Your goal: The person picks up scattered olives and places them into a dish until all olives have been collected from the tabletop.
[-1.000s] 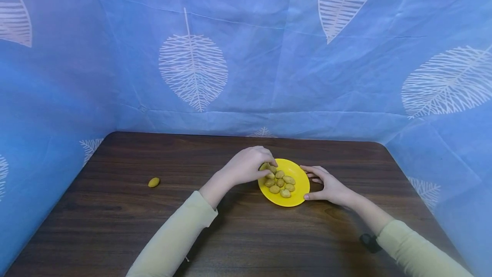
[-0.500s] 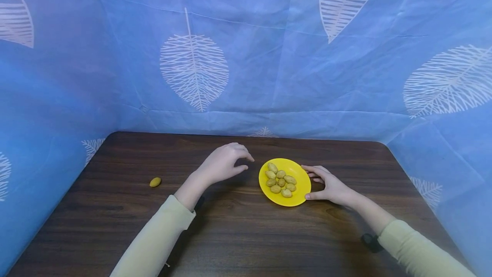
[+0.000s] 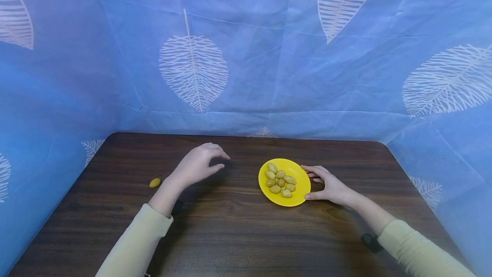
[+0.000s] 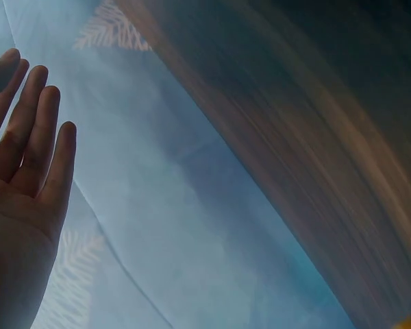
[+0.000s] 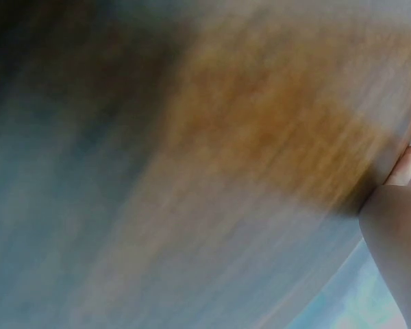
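In the head view my left hand (image 3: 197, 165) hovers over the table, left of the plate. Its thumb and fingers are apart, with nothing between them. The left wrist view shows the left palm (image 4: 20, 205) bare, the fingers extended. My right hand (image 3: 330, 188) holds the right rim of a yellow plate (image 3: 274, 199), thumb at the near side and fingers at the far side. Several small yellowish-brown oval pieces, like olives or nuts, (image 3: 289, 179) lie together on the plate. One more oval piece (image 3: 155, 182) lies on the table beside my left wrist.
The dark wood-grain table (image 3: 238, 234) has rounded far corners. Blue cloth (image 3: 265, 76) with white leaf prints hangs behind and at both sides. A small dark object (image 3: 370, 243) is at my right wrist.
My left hand has left the plate and moved leftward, towards the lone oval piece. The pieces it covered now show on the plate. My right hand has stayed at the rim.
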### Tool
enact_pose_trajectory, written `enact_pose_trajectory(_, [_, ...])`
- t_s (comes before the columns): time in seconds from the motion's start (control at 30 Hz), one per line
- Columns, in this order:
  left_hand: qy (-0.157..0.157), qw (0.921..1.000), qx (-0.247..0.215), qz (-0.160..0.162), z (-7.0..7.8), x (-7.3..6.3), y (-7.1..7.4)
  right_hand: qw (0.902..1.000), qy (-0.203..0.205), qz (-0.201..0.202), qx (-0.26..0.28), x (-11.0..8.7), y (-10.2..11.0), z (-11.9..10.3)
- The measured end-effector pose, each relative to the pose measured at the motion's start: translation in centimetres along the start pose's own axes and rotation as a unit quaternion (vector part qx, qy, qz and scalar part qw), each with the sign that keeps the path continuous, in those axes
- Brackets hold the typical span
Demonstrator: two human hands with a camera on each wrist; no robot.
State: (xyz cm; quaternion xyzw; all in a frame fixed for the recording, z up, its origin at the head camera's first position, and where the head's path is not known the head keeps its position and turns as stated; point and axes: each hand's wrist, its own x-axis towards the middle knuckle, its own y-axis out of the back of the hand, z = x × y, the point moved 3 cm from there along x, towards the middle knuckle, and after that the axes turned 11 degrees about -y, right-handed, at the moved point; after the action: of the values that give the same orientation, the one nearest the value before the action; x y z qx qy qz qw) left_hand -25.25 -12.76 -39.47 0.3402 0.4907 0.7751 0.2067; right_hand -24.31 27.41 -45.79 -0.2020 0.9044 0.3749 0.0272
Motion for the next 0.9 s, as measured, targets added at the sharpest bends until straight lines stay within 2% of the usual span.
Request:
enact_pose_trajectory(0.17, [0.003, 0.9998, 0.006, 0.019, -0.7, -1.4, 0.9, 1.0000, 0.000, 0.000, 0.002, 0.0, 0.0, 0.1])
enact_pose_trajectory(0.47, [0.038, 0.9986, 0.022, 0.027, -2.1, -3.9, 2.3, 1.0000, 0.002, 0.001, 0.004, -0.1, 0.0, 0.1])
enact_pose_trajectory(0.9, [0.092, 0.9950, 0.019, 0.033, -4.1, -8.0, 2.9, 1.0000, 0.004, 0.003, -0.004, -0.1, 0.1, 0.1])
